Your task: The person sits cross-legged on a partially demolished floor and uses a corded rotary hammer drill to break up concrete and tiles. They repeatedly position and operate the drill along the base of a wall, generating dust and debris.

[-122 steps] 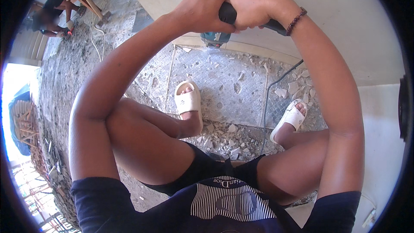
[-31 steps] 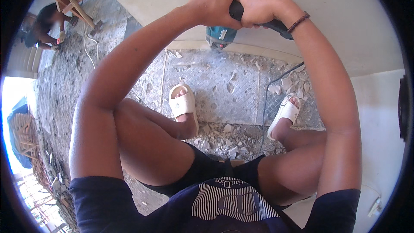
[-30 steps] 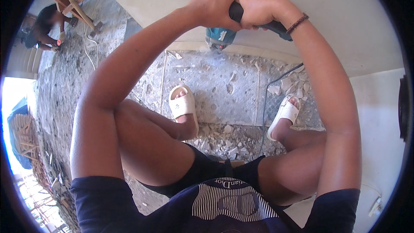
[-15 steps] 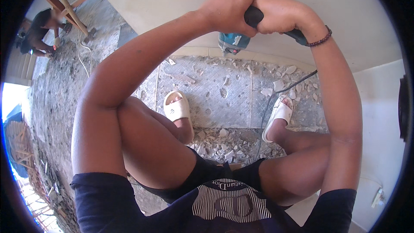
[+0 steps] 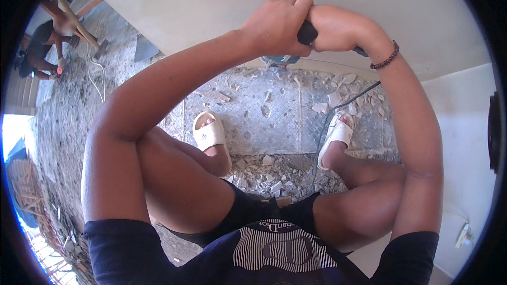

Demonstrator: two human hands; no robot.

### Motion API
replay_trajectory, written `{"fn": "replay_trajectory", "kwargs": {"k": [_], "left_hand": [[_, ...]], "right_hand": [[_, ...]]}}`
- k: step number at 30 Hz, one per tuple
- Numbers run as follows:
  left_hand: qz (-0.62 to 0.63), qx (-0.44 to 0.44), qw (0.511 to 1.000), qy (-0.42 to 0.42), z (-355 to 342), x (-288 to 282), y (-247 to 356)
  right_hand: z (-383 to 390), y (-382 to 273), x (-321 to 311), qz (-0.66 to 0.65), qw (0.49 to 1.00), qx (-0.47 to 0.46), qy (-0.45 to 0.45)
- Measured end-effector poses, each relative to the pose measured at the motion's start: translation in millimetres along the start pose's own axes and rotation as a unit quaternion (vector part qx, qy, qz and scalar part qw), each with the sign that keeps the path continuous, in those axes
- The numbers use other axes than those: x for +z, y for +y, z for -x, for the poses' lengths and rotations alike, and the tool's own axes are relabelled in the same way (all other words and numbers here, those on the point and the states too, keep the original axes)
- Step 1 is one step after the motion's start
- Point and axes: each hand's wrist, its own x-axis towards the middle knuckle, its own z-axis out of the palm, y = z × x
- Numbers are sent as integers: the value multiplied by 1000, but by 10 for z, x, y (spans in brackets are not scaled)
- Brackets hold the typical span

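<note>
In front of the pale wall, both my hands are closed on a corded power tool with a teal body (image 5: 280,61) and black grips. My left hand (image 5: 279,25) wraps one grip, whose rounded black end (image 5: 307,33) shows between the two hands. My right hand (image 5: 338,27) is closed beside it, with a bit of black handle (image 5: 360,51) showing under its wrist. My hands and forearms hide most of the tool. Its working end is out of sight, so its exact kind cannot be told.
A dark cord (image 5: 353,101) runs down past my right sandal (image 5: 336,133). Broken tile and rubble (image 5: 264,177) litter the floor. The wall (image 5: 200,5) stands close ahead. At far left a person (image 5: 41,47) crouches near wooden legs (image 5: 74,15) and a pale cable (image 5: 95,82).
My hands have dropped slightly in the picture with the tool, and less of its teal body shows below them. The view has shifted a little. Both hands keep their hold.
</note>
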Motion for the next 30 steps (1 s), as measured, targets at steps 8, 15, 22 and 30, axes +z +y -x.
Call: {"fn": "replay_trajectory", "kwargs": {"k": [8, 15, 22, 30], "left_hand": [[6, -16, 1000, -3, 169, -49, 54], [20, -19, 999, -20, 148, 6, 76], [13, -17, 999, -37, 41, 58, 41], [43, 11, 999, -3, -55, -74, -11]], "right_hand": [[30, -157, 51, -14, 1000, 4, -14], [63, -144, 67, -19, 999, 20, -20], [21, -30, 52, -28, 998, 37, -39], [101, -104, -205, -17, 999, 31, -32]]}}
